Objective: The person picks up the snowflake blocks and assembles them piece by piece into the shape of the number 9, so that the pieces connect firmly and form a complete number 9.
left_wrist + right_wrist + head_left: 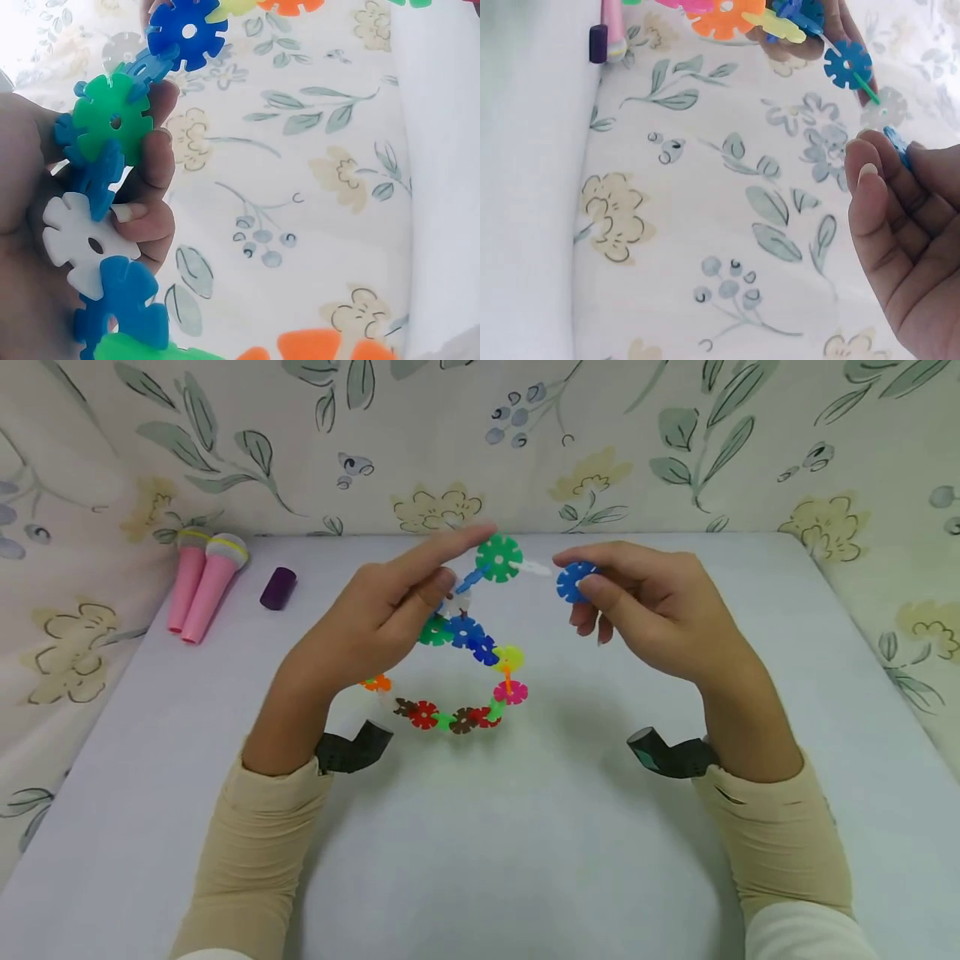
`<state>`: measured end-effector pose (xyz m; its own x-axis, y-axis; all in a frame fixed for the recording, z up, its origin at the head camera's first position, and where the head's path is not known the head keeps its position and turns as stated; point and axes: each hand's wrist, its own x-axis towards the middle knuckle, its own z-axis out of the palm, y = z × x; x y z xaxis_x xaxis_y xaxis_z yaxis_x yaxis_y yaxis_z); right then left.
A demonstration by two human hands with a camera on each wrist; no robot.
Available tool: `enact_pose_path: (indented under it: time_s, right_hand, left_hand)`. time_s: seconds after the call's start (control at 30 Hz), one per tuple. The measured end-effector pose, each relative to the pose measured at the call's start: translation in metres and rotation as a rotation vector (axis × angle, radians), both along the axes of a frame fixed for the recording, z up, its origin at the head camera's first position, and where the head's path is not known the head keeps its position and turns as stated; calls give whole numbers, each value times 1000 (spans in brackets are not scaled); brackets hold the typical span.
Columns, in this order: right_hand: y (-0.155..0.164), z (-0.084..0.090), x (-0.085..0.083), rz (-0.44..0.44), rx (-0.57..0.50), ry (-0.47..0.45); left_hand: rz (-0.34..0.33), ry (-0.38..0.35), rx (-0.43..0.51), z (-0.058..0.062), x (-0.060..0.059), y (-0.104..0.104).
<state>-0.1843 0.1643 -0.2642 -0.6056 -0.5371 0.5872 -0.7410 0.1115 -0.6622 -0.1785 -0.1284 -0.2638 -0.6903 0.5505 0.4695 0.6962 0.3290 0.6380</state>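
Observation:
My left hand (367, 627) holds one end of a chain of notched plastic snowflake discs slotted together, with its index finger stretched along a green disc (499, 558). A clear disc (535, 568), seen nearly edge-on, sticks out from that green disc. Between thumb and index finger of my right hand (648, 602) is a single blue disc (570, 582), close to the clear one. In the left wrist view, fingers curl behind a green disc (105, 124) and a white disc (79, 232). The chain's lower loop hangs with a red disc (424, 715) and pink disc (512, 692).
Two pink toy microphones (210, 585) lie at the back left of the white table (480, 860). Beside them is a dark purple cylinder (278, 588). Flower-patterned cloth (465, 443) rises behind the table's back edge. A small black camera (356, 747) sits on each wrist.

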Motion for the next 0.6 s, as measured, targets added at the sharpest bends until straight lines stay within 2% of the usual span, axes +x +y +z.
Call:
enact_pose_path:
  time_s: [0.2,0.47,0.6]
  right_hand:
    - [-6,-1,3,-31,32,65]
    - [-12,-1,6,-134,129,173]
    - [-14,-3,4,-128,154,175]
  left_hand:
    - [-23,-11,-12,-2,0,3]
    - [-24,-6,-15,-3,0,7]
    - [-29,-2,-43,-4,2,6]
